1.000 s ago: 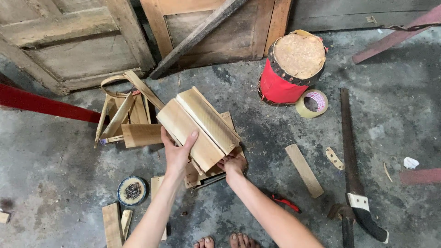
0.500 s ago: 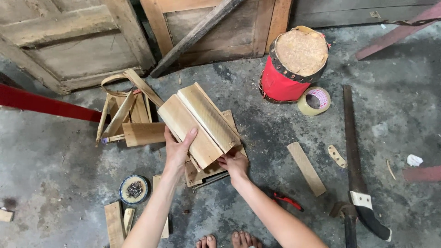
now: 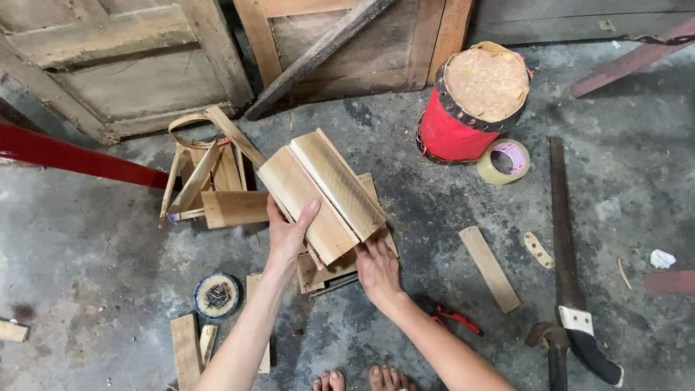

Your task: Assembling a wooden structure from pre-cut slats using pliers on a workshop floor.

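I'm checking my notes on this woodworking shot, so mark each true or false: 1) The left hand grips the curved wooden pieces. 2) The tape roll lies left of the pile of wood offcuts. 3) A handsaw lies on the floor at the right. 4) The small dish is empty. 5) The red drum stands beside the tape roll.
1) True: the left hand grips the curved wooden pieces.
2) False: the tape roll lies far right of the wood offcuts.
3) True: the handsaw lies there.
4) False: the small dish holds dark bits, perhaps nails.
5) True: the red drum stands beside it.
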